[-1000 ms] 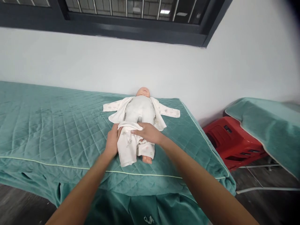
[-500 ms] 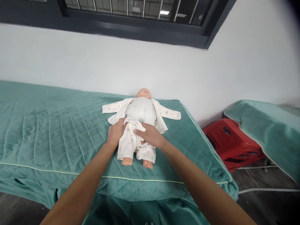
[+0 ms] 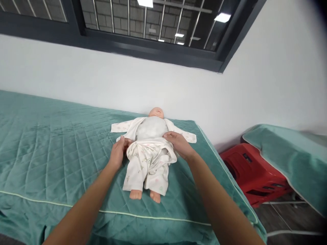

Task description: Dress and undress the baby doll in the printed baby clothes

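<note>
A baby doll (image 3: pixel 152 126) lies on its back on the green bed, its head toward the wall and its bare feet toward me. Its white long-sleeved top (image 3: pixel 122 127) is spread apart, leaving the pale torso uncovered. White patterned pants (image 3: pixel 146 161) cover its legs, the waistband up around the lower belly. On the left side of that waistband, my left hand (image 3: pixel 119 151) is closed, its fingertips partly hidden behind the cloth. My right hand (image 3: pixel 178 143) pinches the waistband's upper edge on the other side, where the fabric bunches and folds outward.
The quilted green bed cover (image 3: pixel 63 153) runs along the white wall (image 3: pixel 102 78). A barred window (image 3: pixel 153 23) with a dark frame is above. At right, a red plastic stool (image 3: pixel 251 170) stands partly beneath another green cover (image 3: pixel 286 149).
The pants' waistband has risen and spread wider across the doll's lower belly. My hands have moved apart, the right one shifting outward from the middle. The camera view has tilted upward.
</note>
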Demonstrator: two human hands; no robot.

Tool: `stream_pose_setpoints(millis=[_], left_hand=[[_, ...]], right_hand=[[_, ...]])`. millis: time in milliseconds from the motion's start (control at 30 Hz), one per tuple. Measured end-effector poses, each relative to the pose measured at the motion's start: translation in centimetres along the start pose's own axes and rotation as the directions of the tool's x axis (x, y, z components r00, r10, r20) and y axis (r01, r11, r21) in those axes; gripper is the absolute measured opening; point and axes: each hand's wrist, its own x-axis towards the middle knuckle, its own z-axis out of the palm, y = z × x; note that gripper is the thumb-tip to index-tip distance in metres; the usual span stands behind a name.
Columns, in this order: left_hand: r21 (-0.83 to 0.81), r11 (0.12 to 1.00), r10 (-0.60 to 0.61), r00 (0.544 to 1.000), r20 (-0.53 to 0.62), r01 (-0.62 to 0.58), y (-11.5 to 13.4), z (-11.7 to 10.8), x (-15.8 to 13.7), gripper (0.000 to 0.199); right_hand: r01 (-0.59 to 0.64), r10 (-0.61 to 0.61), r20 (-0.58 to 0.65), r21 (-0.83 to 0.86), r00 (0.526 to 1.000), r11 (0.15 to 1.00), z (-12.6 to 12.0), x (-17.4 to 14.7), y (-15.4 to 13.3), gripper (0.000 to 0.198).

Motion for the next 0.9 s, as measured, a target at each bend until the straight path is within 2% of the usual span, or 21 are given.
stream_pose_setpoints(millis=[67, 233, 367, 433, 500, 567, 600, 700, 800, 833, 867, 900], left_hand=[[-0.080, 0.994, -0.073, 0.997, -0.004, 0.072, 0.0, -0.1, 0.3, 0.049], [-0.090, 0.990, -0.099, 0.992, 0.074, 0.106, 0.5, 0.2, 0.5, 0.029], [-0.074, 0.989, -0.123, 0.989, 0.078, 0.129, 1.3, 0.4, 0.1, 0.027], [-0.035, 0.995, -0.085, 0.991, 0.102, 0.089, 2.0, 0.5, 0.1, 0.025], [0.050, 0.998, 0.032, 0.980, 0.195, -0.042, 3.0, 0.6, 0.4, 0.023], [0.168, 0.963, 0.143, 0.930, 0.339, -0.209, 4.5, 0.7, 0.8, 0.022], [0.224, 0.937, 0.158, 0.898, 0.411, -0.268, 5.3, 0.8, 1.1, 0.023], [0.286, 0.893, 0.114, 0.788, 0.605, -0.349, 8.0, 1.2, 2.2, 0.023], [0.227, 0.926, 0.037, 0.674, 0.738, -0.300, 9.6, 1.5, 3.4, 0.021], [0.196, 0.945, 0.024, 0.655, 0.755, -0.261, 9.7, 1.6, 3.8, 0.020], [0.153, 0.964, 0.028, 0.655, 0.755, -0.217, 9.3, 1.6, 4.1, 0.020], [0.094, 0.981, 0.045, 0.674, 0.737, -0.168, 8.7, 1.6, 4.5, 0.019]], right_hand=[[-0.008, 0.008, 0.005, 0.045, 1.000, 0.999, 0.7, 0.3, 0.8, 0.033], [0.018, -0.018, -0.005, -0.003, 1.000, 1.000, 1.6, -0.3, 2.7, 0.035], [0.041, -0.042, 0.008, 0.120, 0.999, 0.992, 1.0, -0.6, 3.4, 0.034], [0.025, -0.029, 0.016, 0.179, 0.999, 0.984, 0.8, -0.7, 3.6, 0.033], [0.027, -0.034, 0.027, 0.223, 0.999, 0.974, 0.8, -0.8, 3.6, 0.030], [0.045, -0.059, 0.048, 0.252, 0.997, 0.967, 0.9, -0.9, 3.5, 0.026], [0.054, -0.073, 0.063, 0.259, 0.995, 0.964, 1.0, -1.0, 3.4, 0.023], [0.064, -0.089, 0.088, 0.253, 0.992, 0.965, 1.0, -1.1, 3.3, 0.019], [0.066, -0.089, 0.081, 0.256, 0.993, 0.965, 1.0, -1.1, 3.2, 0.018], [0.064, -0.089, 0.084, 0.257, 0.992, 0.964, 1.0, -1.1, 3.3, 0.020], [0.057, -0.083, 0.095, 0.253, 0.992, 0.966, 1.1, -1.1, 3.2, 0.024], [0.040, -0.069, 0.113, 0.241, 0.991, 0.970, 1.2, -1.2, 3.2, 0.028]])
